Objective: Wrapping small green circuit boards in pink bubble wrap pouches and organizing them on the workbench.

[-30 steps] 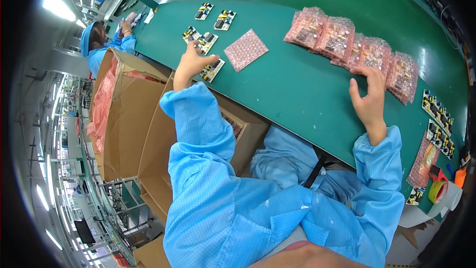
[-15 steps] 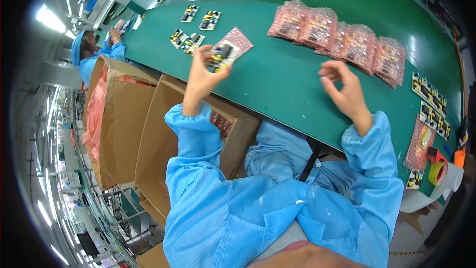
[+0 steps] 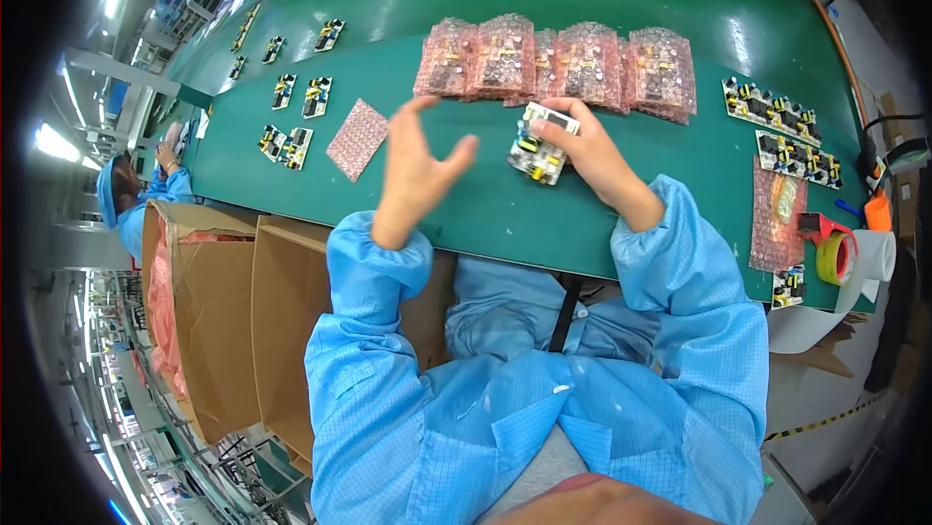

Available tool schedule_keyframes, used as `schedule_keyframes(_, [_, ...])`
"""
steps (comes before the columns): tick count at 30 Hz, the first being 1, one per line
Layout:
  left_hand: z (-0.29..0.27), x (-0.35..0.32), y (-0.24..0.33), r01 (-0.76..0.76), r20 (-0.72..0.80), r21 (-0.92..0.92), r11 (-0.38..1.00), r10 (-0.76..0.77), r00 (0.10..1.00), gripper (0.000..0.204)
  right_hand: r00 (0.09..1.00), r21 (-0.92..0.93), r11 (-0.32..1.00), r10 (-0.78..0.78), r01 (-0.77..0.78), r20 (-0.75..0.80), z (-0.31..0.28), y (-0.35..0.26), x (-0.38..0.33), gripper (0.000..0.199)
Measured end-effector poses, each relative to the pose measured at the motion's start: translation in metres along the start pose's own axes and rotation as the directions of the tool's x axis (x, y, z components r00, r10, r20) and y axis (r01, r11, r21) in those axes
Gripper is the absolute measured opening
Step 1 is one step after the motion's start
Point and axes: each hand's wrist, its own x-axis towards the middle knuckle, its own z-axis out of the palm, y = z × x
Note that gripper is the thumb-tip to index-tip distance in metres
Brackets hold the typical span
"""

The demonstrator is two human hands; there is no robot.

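Note:
Between thumb and fingers, my right hand (image 3: 589, 148) grips a circuit board (image 3: 537, 149) with black, yellow and blue parts, held tilted over the green table. To its left, my left hand (image 3: 419, 170) is raised with thumb and fingers apart and nothing in it. Beside that hand a flat pink bubble-wrap pouch (image 3: 357, 140) lies on the table. A row of several pink bubble-wrapped boards (image 3: 584, 64) lies just beyond my right hand.
Several bare boards (image 3: 316, 98) lie at the left, more boards (image 3: 772, 115) at the right. A tape dispenser (image 3: 833, 243) stands near the right edge beside a bubble-wrap piece (image 3: 777, 224). Cardboard boxes (image 3: 216, 331) stand at the table's near left edge. Another person (image 3: 146, 185) sits far left.
The circuit board has passed from my left hand to my right. My left hand has opened. The view has turned, so the table's things appear farther left.

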Motion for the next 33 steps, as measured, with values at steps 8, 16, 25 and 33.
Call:
schedule_keyframes(8, [-0.033, -0.043, -0.076, 0.182, 0.077, 0.478, 0.86, -0.247, 0.966, 0.056, 0.916, -0.796, 0.553, -0.402, 0.245, 0.002, -0.026, -0.018, -0.006, 0.067])
schedule_keyframes(16, [-0.018, -0.038, 0.018, -0.171, 0.392, 0.067, 0.983, 0.132, 0.911, 0.045, 0.855, -0.974, 0.024, -0.484, 0.225, 0.186, -0.015, -0.022, -0.021, 0.076])
schedule_keyframes(25, [0.013, -0.035, 0.033, -0.155, 0.42, 0.034, 0.987, 0.126, 0.899, 0.025, 0.972, -0.996, 0.054, -0.225, 0.078, 0.064, -0.008, -0.035, -0.032, 0.07])
schedule_keyframes(33, [0.02, -0.027, 0.027, -0.31, 0.242, -0.033, 0.95, 0.308, 0.92, 0.019, 0.883, -0.846, 0.279, -0.263, 0.455, 0.388, -0.041, -0.037, -0.023, 0.069])
